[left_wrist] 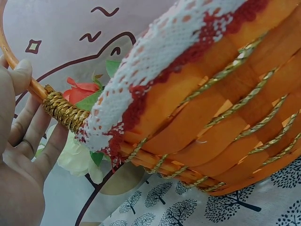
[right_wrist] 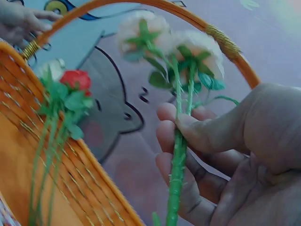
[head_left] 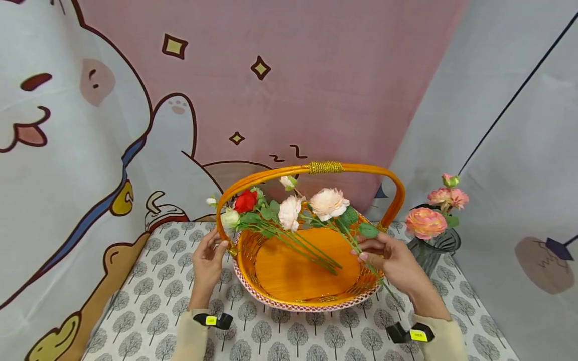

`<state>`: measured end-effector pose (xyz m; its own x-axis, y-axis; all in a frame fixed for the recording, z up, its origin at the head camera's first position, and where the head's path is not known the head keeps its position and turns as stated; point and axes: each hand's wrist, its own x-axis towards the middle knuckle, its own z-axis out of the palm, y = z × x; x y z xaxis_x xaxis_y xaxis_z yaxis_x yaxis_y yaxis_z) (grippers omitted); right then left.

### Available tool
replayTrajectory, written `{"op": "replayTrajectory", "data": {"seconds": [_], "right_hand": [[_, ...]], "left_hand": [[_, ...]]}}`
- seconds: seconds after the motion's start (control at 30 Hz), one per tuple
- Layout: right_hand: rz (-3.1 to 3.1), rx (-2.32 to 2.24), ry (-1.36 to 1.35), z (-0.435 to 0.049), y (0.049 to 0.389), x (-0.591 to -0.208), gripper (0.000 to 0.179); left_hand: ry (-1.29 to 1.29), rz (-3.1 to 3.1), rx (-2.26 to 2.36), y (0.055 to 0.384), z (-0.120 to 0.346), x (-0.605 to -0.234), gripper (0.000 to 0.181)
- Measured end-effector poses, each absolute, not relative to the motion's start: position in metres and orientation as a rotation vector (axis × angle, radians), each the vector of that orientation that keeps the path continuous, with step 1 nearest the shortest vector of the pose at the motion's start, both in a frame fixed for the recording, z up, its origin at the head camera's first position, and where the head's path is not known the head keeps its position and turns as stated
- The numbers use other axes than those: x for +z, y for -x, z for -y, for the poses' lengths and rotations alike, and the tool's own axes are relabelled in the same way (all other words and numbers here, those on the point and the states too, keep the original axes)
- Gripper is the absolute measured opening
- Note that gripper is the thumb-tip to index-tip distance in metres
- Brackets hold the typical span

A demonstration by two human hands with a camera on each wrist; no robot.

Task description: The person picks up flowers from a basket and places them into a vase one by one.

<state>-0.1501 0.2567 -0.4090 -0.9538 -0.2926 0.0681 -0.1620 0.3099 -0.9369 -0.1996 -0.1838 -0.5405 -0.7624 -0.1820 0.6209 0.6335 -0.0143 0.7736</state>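
Right hand (head_left: pixel 393 260) pinched two green stems (right_wrist: pixel 176 179) with thumb against fingers; their pale pink flowers (head_left: pixel 329 203) lay at 10 o'clock from that hand in the head view. Basket (head_left: pixel 311 306) stood at 9 o'clock, glass vase (head_left: pixel 423 254) at 3 o'clock. Left hand (head_left: pixel 208 258) gripped the handle (head_left: pixel 325 167) near its lower end, with the red rose (head_left: pixel 246 201) at 1 o'clock.

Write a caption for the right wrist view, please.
The right hand holds pale flowers by the stem near an orange basket.
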Motion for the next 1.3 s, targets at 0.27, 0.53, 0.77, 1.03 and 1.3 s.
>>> {"op": "replayTrajectory", "data": {"seconds": [0.27, 0.53, 0.77, 1.03, 1.3], "right_hand": [[-2.571, -1.76, 0.637, -0.291, 0.139, -0.397, 0.025], [-2.617, -2.007, 0.629, -0.314, 0.136, -0.385, 0.031], [-2.398, -2.401, 0.575, -0.325, 0.141, -0.376, 0.041], [-2.064, -2.76, 0.558, -0.331, 0.154, -0.362, 0.038], [-1.92, -2.943, 0.39, -0.341, 0.18, -0.344, 0.037]], "left_hand": [[0.449, 1.696, -1.85, 0.199, 0.184, -0.541, 0.044], [0.435, 1.698, -1.861, 0.198, 0.184, -0.541, 0.044], [0.415, 1.705, -1.868, 0.196, 0.184, -0.54, 0.044], [0.436, 1.696, -1.872, 0.197, 0.184, -0.54, 0.045], [0.461, 1.688, -1.874, 0.2, 0.185, -0.542, 0.045]]}}
